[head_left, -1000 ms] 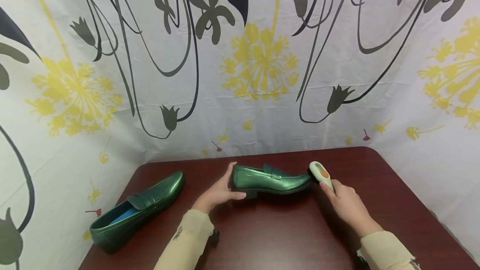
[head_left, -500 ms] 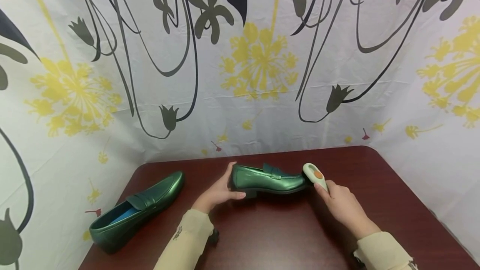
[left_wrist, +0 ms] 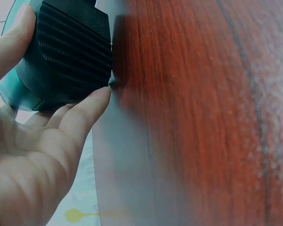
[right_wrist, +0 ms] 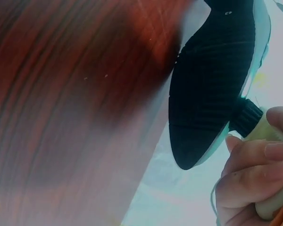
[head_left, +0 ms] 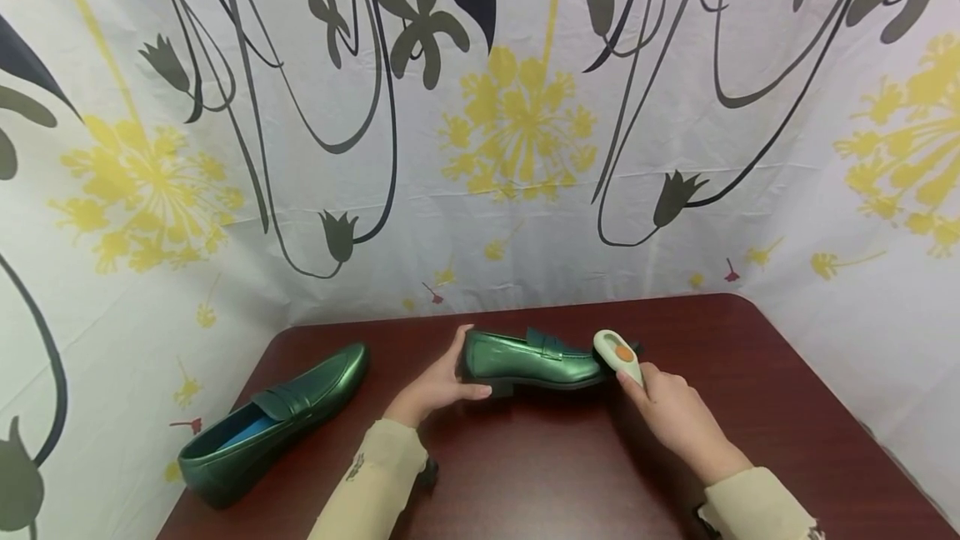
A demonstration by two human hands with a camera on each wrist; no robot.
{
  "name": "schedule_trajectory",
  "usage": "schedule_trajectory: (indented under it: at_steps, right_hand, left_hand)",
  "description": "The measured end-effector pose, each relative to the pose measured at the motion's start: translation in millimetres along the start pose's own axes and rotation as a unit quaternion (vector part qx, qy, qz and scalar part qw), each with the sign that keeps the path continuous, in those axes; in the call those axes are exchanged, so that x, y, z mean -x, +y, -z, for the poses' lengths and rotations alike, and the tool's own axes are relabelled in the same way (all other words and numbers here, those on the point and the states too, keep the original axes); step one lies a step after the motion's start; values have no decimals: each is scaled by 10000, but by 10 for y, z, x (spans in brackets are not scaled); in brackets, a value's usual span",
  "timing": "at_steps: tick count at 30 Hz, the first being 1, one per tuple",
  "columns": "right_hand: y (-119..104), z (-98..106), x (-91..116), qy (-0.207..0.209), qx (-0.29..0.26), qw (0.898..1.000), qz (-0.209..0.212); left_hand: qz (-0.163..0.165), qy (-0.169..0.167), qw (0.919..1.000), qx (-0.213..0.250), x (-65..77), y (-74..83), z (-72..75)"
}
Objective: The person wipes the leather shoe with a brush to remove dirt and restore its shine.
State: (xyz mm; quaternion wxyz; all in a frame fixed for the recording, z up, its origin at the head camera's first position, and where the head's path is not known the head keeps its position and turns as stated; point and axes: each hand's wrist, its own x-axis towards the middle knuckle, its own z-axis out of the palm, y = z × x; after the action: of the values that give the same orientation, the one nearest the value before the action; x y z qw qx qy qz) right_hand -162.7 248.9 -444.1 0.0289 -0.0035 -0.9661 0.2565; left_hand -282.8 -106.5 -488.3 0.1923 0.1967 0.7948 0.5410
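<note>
My left hand [head_left: 435, 390] grips the heel of a shiny green loafer [head_left: 517, 358], thumb on one side and fingers on the other. The toe points right. In the left wrist view the ridged black heel [left_wrist: 75, 52] sits between thumb and fingers. With my right hand [head_left: 678, 415] I hold a shoe brush [head_left: 617, 352] with a pale green handle and an orange oval. Its dark bristles [right_wrist: 247, 117] touch the side of the toe in the right wrist view, where the black sole [right_wrist: 207, 94] faces the camera. The brush head hides part of the toe in the head view.
A matching green loafer [head_left: 300, 402] with a blue insole lies at the left of the dark red wooden table [head_left: 540, 473]. Behind and beside the table hangs a white cloth [head_left: 465, 257] printed with flowers.
My right hand has moved the brush leftward, from the tip of the toe farther along it. My left hand and the gripped loafer have stayed in place.
</note>
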Motion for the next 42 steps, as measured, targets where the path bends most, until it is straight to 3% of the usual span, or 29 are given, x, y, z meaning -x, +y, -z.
schedule_trajectory:
  at_steps: [14, 33, 42]
  right_hand:
    - [-317, -119, -6, -87, 86, 9997, 198]
    - [-582, -315, -73, 238, -159, 9992, 288]
    - [-709, -402, -119, 366, -116, 9983, 431]
  left_hand:
    - [-36, 7, 10000, -24, 19, 32, -24]
    - [-113, -50, 9999, 113, -22, -8, -24]
    - [-155, 87, 9996, 226, -3, -33, -28]
